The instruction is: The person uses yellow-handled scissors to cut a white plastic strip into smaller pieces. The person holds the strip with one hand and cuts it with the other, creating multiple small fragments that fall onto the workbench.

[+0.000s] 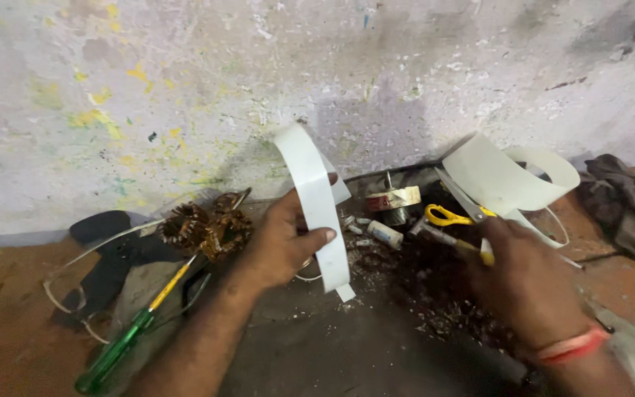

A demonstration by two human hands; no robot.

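White strip [316, 191] pinched in left hand [282, 239]; one scissors [456, 208] in right hand [522, 273].

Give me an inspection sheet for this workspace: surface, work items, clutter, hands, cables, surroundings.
Surface: dark worn floor patch with reddish ground at the sides, littered with fine debris.
Work items: white paper strip, curled, pinched in the left hand; yellow-handled scissors in the right hand, beside a larger curled white sheet.
Clutter: green-handled screwdriver, copper wire coil, tape roll, small white tube, dark cloth.
Hands: left shut on the strip; right shut on the scissors, red band at the wrist.
Cables: thin pale wire loop at left.
Surroundings: paint-flecked whitish wall directly behind.
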